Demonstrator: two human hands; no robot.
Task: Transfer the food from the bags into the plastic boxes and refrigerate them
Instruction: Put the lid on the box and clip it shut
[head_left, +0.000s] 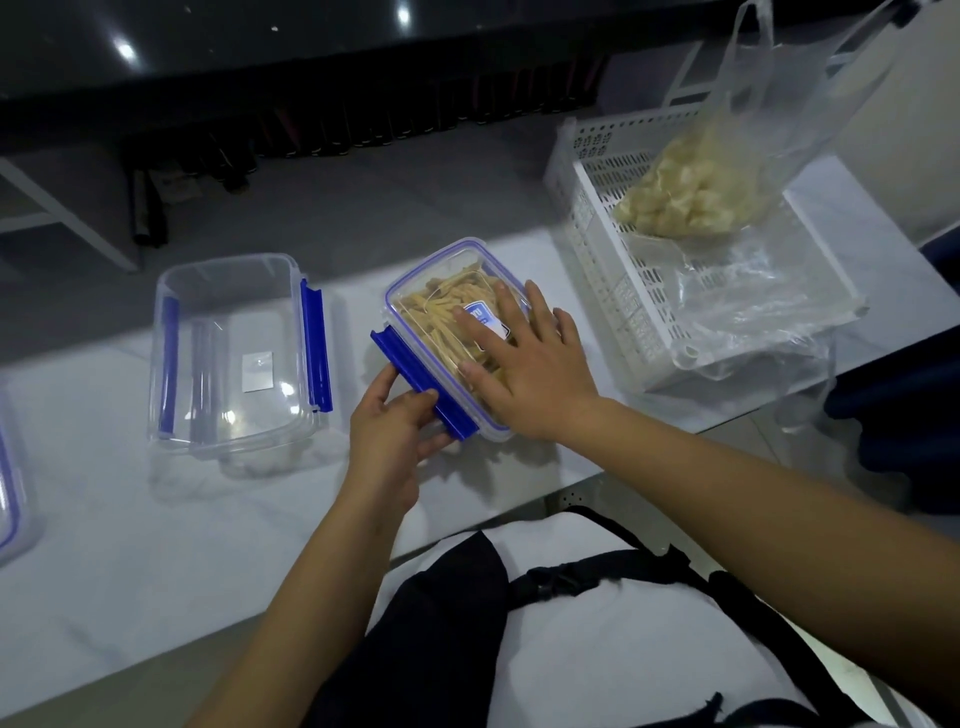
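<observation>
A clear plastic box (436, 291) full of yellow stick-shaped food sits mid-table with its lid on. My right hand (524, 364) lies flat on the lid, fingers spread and straight. My left hand (389, 426) grips the blue clip (415, 379) on the box's near-left side, thumb on top of it. A second clear box (234, 348) with blue clips stands to the left, closed and holding no food. At the right, a plastic bag (696, 192) of pale chunky food rests in a white perforated basket (587, 218).
The edge of a third box with a blue seal (10, 483) shows at the far left. An empty crumpled clear bag (748, 312) lies in the basket. The white table's near edge (311, 597) runs just in front of my body. A dark bench stands beyond the table.
</observation>
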